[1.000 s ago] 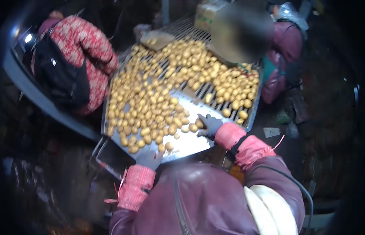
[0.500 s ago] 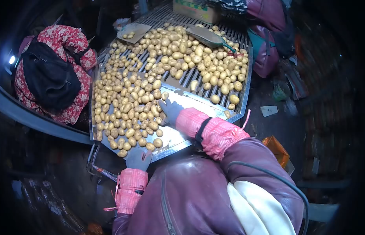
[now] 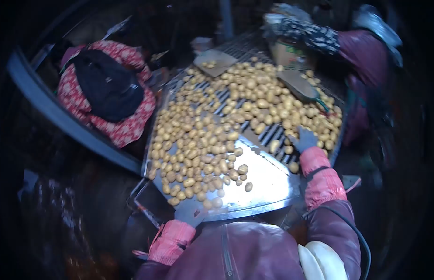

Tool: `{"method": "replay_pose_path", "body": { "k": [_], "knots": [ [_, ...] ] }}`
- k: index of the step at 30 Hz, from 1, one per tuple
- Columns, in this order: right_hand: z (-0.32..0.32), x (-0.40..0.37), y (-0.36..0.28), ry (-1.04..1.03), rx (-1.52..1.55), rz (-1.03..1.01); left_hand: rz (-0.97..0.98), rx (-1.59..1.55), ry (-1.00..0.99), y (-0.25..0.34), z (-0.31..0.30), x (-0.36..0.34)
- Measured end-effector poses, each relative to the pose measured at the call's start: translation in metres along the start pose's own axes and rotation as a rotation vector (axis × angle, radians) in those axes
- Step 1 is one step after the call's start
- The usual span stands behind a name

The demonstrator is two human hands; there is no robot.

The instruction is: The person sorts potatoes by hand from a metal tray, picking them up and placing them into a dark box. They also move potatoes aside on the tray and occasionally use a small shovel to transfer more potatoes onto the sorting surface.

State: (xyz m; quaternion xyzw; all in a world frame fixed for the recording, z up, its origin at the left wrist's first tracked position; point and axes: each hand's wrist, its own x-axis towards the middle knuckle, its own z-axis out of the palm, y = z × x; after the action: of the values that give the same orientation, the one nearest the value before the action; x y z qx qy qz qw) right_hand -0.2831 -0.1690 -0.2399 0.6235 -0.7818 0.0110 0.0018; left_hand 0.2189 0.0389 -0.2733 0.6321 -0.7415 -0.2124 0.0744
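My right hand (image 3: pixel 304 139), in a grey glove, reaches over the right side of the slatted sorting table with fingers spread. It is beside a mass of potatoes (image 3: pixel 268 105) and touches some at its fingertips. My left hand (image 3: pixel 190 214), also gloved, lies at the near edge of the smooth metal plate (image 3: pixel 268 186), broad and flat though blurred. Next to its fingers are a few potatoes (image 3: pixel 212 203). More potatoes (image 3: pixel 193 156) cover the left side. Neither hand visibly holds a potato.
A person in a red floral jacket (image 3: pixel 137 112) is at the left, beside a curved metal rail (image 3: pixel 63 109). Another person's patterned sleeve (image 3: pixel 310 35) reaches over a cardboard box (image 3: pixel 291 55) at the back. Two scoops (image 3: pixel 296 84) (image 3: pixel 216 63) lie among the potatoes.
My right hand has moved from the potatoes by the plate to those on the right slats. My left hand stays at the near edge. A few potatoes now sit apart on the plate. The view has shifted.
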Motion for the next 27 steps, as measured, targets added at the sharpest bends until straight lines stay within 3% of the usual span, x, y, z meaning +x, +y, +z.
{"method": "replay_pose_path", "body": {
  "k": [1,3,6,7,10,11,14,17,20,23,27],
  "knots": [
    [0.014,0.004,0.0,0.132,0.012,0.034,-0.026,-0.025,0.029,0.012,-0.013,-0.003],
    [0.005,0.006,0.003,0.023,0.185,-0.013,-0.049,-0.04,0.037,0.008,-0.011,-0.002],
    [0.02,-0.007,-0.003,0.039,0.115,-0.152,-0.029,-0.034,0.007,0.026,-0.03,0.004],
    [0.014,-0.012,-0.019,-0.094,0.006,-0.09,-0.001,-0.026,0.025,0.037,-0.044,0.007],
    [0.042,-0.024,-0.032,0.224,-0.066,-0.26,-0.003,0.032,0.027,0.023,-0.034,0.008],
    [0.031,-0.027,-0.041,0.044,-0.031,-0.207,0.007,0.057,0.004,0.016,-0.021,0.005],
    [0.034,-0.044,-0.06,0.06,0.052,-0.19,0.001,-0.2,0.0,0.004,-0.016,0.002],
    [0.025,-0.054,-0.07,0.079,0.109,-0.197,-0.138,-0.189,0.0,0.016,-0.039,0.013],
    [0.027,-0.06,-0.069,0.127,0.158,-0.243,0.227,-0.153,0.265,0.012,-0.033,0.05],
    [0.024,-0.067,-0.067,0.11,0.263,-0.312,0.315,0.179,0.065,0.018,-0.02,0.089],
    [0.031,-0.093,-0.088,0.32,0.213,-0.487,0.184,0.384,-0.202,0.018,-0.03,0.105]
  ]
}}
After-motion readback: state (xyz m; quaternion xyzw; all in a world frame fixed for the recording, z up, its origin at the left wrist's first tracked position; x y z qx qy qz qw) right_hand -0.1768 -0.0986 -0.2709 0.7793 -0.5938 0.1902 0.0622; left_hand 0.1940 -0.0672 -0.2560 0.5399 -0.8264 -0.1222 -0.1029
